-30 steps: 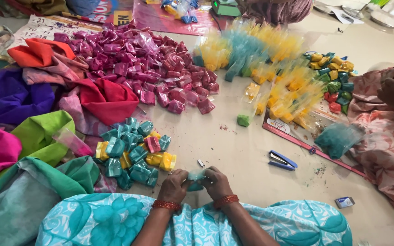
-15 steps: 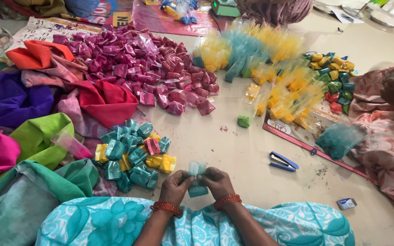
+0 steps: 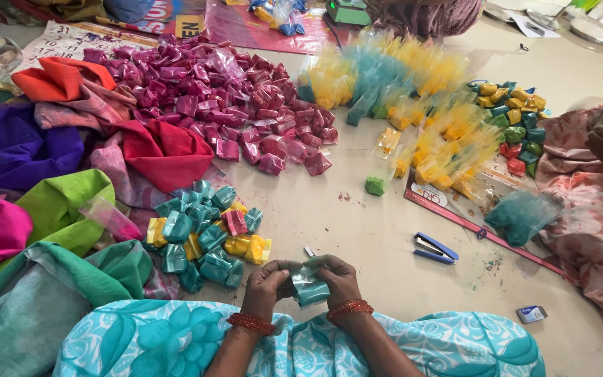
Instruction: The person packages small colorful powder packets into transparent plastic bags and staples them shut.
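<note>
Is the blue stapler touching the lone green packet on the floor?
Apart. The head view shows bare floor between the blue stapler and the green packet.

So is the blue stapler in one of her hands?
No, the stapler lies on the floor, apart from both hands, which hold a teal packet.
</note>
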